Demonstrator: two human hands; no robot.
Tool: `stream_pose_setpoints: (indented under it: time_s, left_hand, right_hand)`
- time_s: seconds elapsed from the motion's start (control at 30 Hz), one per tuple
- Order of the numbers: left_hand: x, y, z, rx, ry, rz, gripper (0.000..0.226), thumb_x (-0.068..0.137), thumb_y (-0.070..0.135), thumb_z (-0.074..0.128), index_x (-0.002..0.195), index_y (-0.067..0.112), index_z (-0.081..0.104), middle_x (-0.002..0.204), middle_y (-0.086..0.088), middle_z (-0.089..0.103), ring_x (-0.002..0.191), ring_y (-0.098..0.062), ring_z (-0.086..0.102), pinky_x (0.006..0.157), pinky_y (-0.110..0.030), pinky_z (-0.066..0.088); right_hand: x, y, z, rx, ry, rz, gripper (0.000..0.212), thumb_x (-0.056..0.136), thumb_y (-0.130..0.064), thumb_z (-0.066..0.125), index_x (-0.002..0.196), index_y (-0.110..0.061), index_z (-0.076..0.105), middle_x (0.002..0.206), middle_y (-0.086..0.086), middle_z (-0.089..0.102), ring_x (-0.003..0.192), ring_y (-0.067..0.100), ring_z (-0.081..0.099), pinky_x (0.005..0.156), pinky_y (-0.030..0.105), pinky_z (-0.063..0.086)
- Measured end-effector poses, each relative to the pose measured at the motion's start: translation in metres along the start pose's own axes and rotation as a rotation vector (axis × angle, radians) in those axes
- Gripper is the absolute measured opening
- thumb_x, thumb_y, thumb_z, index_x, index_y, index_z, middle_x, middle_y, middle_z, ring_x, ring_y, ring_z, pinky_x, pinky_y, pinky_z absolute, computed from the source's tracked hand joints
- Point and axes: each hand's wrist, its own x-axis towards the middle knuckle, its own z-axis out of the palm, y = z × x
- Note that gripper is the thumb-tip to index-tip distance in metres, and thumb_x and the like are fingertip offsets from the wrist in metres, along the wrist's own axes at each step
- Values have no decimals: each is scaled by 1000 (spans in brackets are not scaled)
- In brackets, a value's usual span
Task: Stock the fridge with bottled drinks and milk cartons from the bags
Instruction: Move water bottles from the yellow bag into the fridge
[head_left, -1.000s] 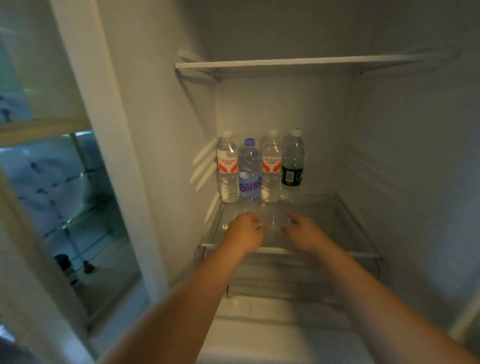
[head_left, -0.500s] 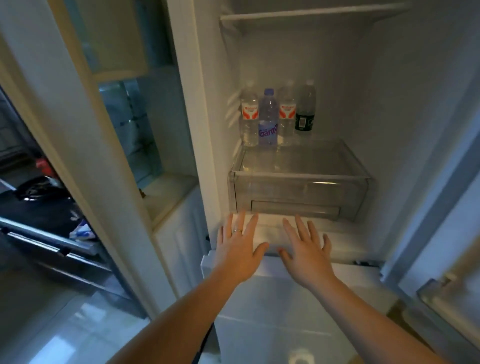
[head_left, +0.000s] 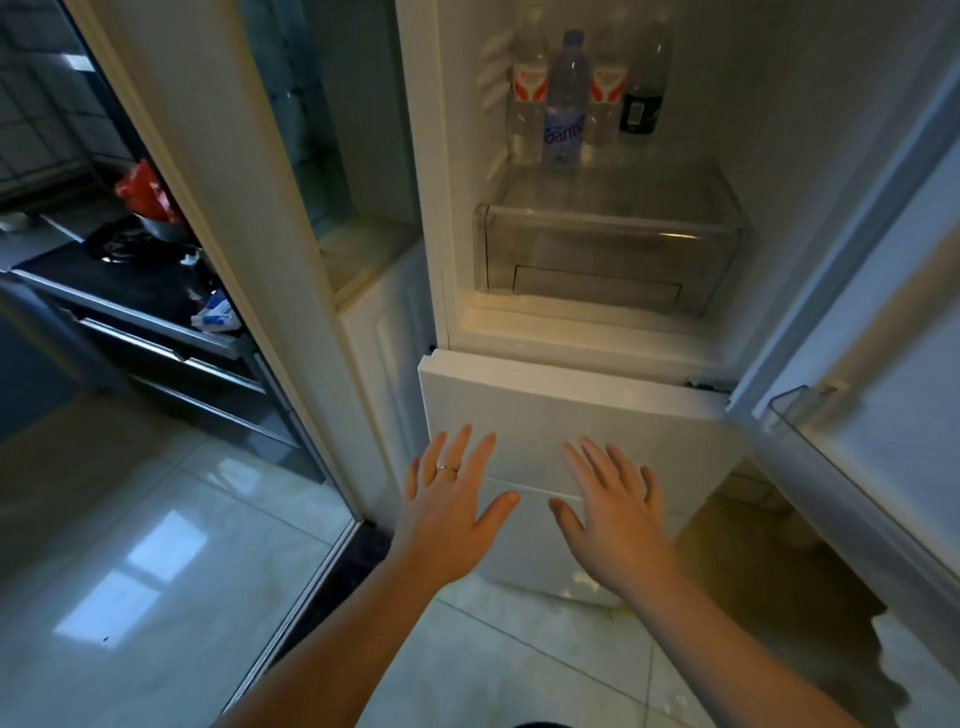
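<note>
Left hand (head_left: 445, 512): fingers straight and spread, holding nothing, ring on one finger, in front of the lower door (head_left: 597, 410)
Right hand (head_left: 610, 519): fingers spread, empty, before the same door
Bottles (head_left: 565, 98): four upright in a row at the back of the fridge (head_left: 779, 130), above the clear drawer (head_left: 608, 249)

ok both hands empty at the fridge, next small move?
Probably turn away to fetch another drink from the bags: left hand and right hand are open and hold nothing, while four bottles stand on the shelf with room to their right.
</note>
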Motion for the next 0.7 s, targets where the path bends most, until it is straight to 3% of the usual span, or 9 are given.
stream_pose_setpoints:
  time_s: [0.1,0.27,0.37,0.7]
  left_hand:
    - [-41,14,20,-53,-9,-81,77,86,74,18,155,41,7,165,10,-3,152,-19,-9,121,-47,1]
    - [-112,51,63,-90,-20,-268,80,83,80,12,154,43,8,165,11,2,152,-18,-6,121,-49,2]
    - [-152,85,84,-87,-9,-365,74,88,72,23,154,41,11,165,11,3,152,-18,-7,121,-48,0]
    - [-286,192,123,-94,9,-618,78,82,73,20,154,42,13,165,11,3,153,-20,-3,121,-47,3]
  right_hand:
    - [-37,12,3,44,-44,-2,63,98,-55,34,154,-35,13,162,-9,11,150,21,5,118,49,2]
    - [-96,44,3,80,-147,-42,62,99,-54,32,154,-35,11,162,-11,9,149,18,2,118,47,-3]
    - [-134,70,2,106,-198,-97,60,99,-53,31,153,-36,12,162,-12,8,149,17,0,118,47,-4]
    - [-252,125,-2,157,-311,-281,58,98,-54,33,152,-38,18,159,-14,18,147,13,10,119,44,4]
